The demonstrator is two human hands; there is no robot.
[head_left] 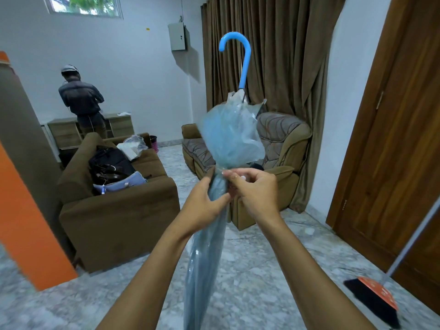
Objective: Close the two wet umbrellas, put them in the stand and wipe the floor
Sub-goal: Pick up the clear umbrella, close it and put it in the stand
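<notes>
- Living room, pale marble floor (262, 270), brown curtain (273, 55) at the back, wooden door (392, 139) on the right.
- Umbrella (228, 139): one in view, translucent blue, held upright mid-air in front of the chest, hooked handle (245, 58) uppermost, tip below the frame edge.
- Canopy is gathered tight from the hands downward; above them it billows loose.
- Left hand (202, 203): arm stretched forward, fingers and thumb wrapped round the gathered canopy at its waist.
- Right hand (254, 194): arm stretched forward, fingers curled, fingertips pinching the canopy fabric just beside the left hand. What exactly lies under the fingertips cannot be told.
- Both hands are clear of the handle.
- Seats: two, one brown sofa (119, 210) with bags piled on it, one patterned armchair (285, 144).
- Broom (371, 298): one, head on the floor near the door, shaft leaning up to the right.
- Other person (81, 101): one, standing back-turned at the far wall.
</notes>
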